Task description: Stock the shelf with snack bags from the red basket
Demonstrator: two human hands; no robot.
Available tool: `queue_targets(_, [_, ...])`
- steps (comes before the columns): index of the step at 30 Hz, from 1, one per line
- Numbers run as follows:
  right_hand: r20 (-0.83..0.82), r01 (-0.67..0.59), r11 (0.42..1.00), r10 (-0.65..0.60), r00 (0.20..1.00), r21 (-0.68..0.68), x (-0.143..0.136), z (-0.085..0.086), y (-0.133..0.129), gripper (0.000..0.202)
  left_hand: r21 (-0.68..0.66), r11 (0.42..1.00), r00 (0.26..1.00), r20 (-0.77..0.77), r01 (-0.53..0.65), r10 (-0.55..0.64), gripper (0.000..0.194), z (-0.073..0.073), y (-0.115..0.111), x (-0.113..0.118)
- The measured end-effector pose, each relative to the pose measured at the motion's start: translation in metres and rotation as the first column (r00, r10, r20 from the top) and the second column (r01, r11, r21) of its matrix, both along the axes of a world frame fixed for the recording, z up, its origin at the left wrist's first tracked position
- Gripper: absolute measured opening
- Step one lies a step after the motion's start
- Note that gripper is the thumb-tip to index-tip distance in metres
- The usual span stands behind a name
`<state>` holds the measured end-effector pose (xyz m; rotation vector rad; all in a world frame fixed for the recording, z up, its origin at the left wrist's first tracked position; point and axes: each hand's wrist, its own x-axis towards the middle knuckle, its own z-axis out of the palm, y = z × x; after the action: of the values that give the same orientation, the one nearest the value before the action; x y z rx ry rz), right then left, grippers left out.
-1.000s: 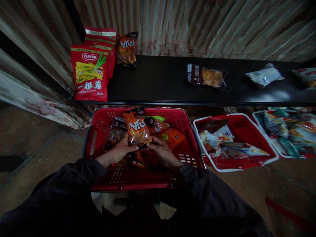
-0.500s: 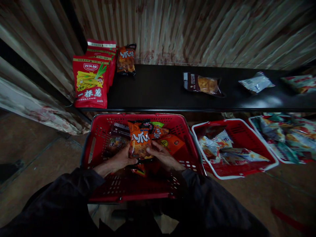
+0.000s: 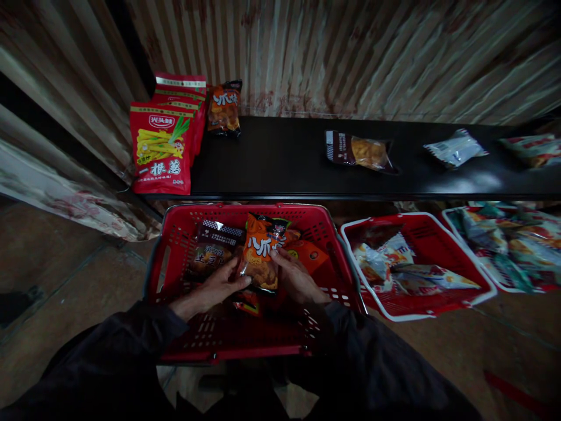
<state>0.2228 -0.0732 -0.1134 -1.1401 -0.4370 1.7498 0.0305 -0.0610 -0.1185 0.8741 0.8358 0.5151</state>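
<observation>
Between my two hands is an orange and black snack bag (image 3: 260, 257), held over the near red basket (image 3: 245, 346). My left hand (image 3: 214, 287) grips its lower left edge, with the thumb on the front. On the other side my right hand (image 3: 295, 276) pinches the bag's right edge. Beneath and around it in the basket lie a dark purple snack bag (image 3: 214, 251) on the left and an orange packet (image 3: 312, 255) on the right. More packets there are partly covered by the held bag and my hands.
A black shelf (image 3: 272, 164) runs behind the basket. Red snack bags (image 3: 161, 155) stand at its left end, beside another orange bag (image 3: 224, 110). Farther right lie a purple bag (image 3: 362, 152) and a white packet (image 3: 456, 148). A white-rimmed red basket (image 3: 421, 316) holds more packets.
The held snack bag has shifted slightly right and tilted, uncovering more of the purple bag. Both hands have moved a little with it and keep their hold.
</observation>
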Motion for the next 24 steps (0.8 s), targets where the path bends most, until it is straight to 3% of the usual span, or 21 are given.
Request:
queue_targets(4, [0.012,0.035,0.999,-0.035,0.999,0.010,0.001,-0.001,0.001,0.036,0.049,0.999,0.997,-0.077,-0.017,0.021,0.043,0.000,0.001,0.002])
queue_targets(9, [0.035,0.086,0.990,-0.090,0.995,0.116,0.002,0.005,0.004,0.034,0.005,0.999,0.998,-0.037,0.044,-0.044,0.045,-0.011,-0.002,0.004])
queue_targets(13, [0.013,0.104,0.993,-0.104,0.994,0.050,0.007,0.007,0.008,0.036,0.091,0.991,0.994,-0.050,0.098,-0.093,0.049,-0.018,-0.007,0.004])
queue_targets(16, [-0.045,0.128,0.992,-0.128,0.991,-0.007,0.012,0.004,0.010,0.036,0.154,0.978,0.983,-0.142,0.139,-0.117,0.059,-0.022,-0.008,0.002])
queue_targets(19, [-0.079,0.170,0.985,-0.171,0.982,-0.019,0.015,-0.001,0.011,0.033,0.219,0.959,0.962,-0.241,0.182,-0.128,0.065,-0.023,-0.007,0.001])
queue_targets(24, [-0.102,0.209,0.975,-0.216,0.971,-0.078,0.016,-0.005,0.013,0.027,0.260,0.942,0.955,-0.257,0.214,-0.147,0.065,-0.022,-0.010,-0.001])
